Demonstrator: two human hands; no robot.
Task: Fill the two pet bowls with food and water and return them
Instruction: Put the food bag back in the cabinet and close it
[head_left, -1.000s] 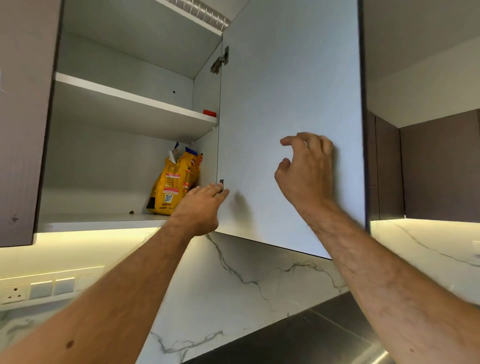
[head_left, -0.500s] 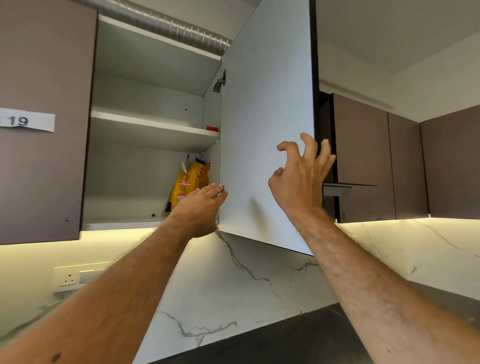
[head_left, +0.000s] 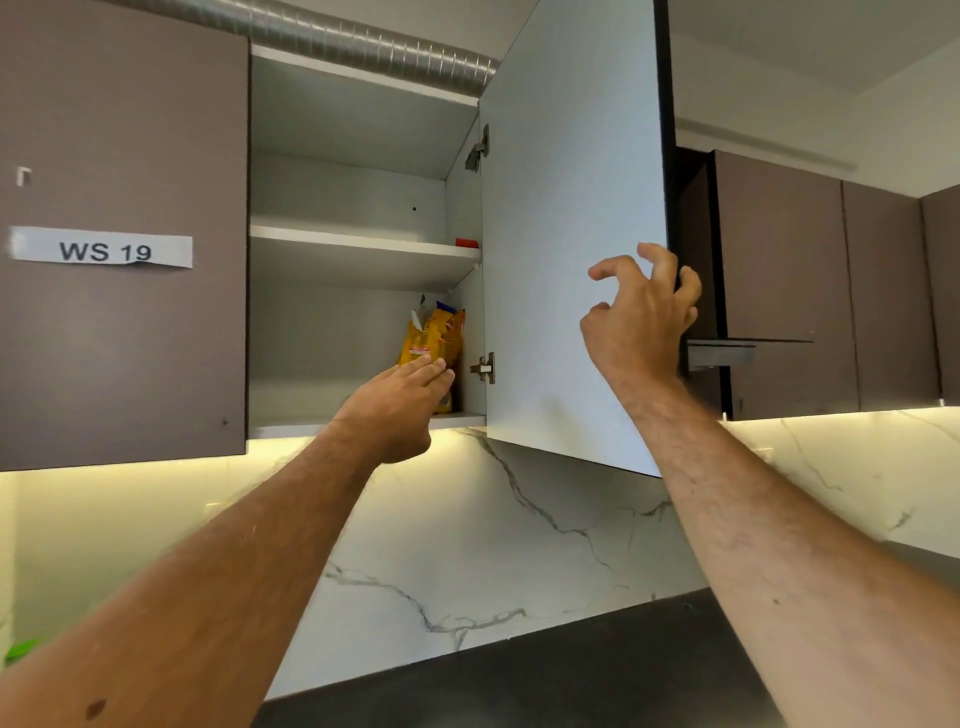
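Observation:
A yellow and orange pet food bag (head_left: 434, 332) stands upright on the lower shelf of an open wall cabinet, in its right back corner. My left hand (head_left: 400, 410) reaches into the cabinet with fingers stretched out, its fingertips at the front of the bag. My right hand (head_left: 641, 322) is raised at the free edge of the open white cabinet door (head_left: 566, 234), fingers spread and curled, holding nothing. No pet bowls are in view.
A small red object (head_left: 466, 242) lies on the upper shelf (head_left: 358, 244). The closed door on the left carries a "WS 19" label (head_left: 104, 251). A dark countertop (head_left: 519, 680) and marble backsplash lie below. A range hood (head_left: 727, 351) sits right of the door.
The view has pulled back and shifted right. My left hand moved from the cabinet's lower edge in toward the bag. The door swung further open, and my right hand's fingers spread apart.

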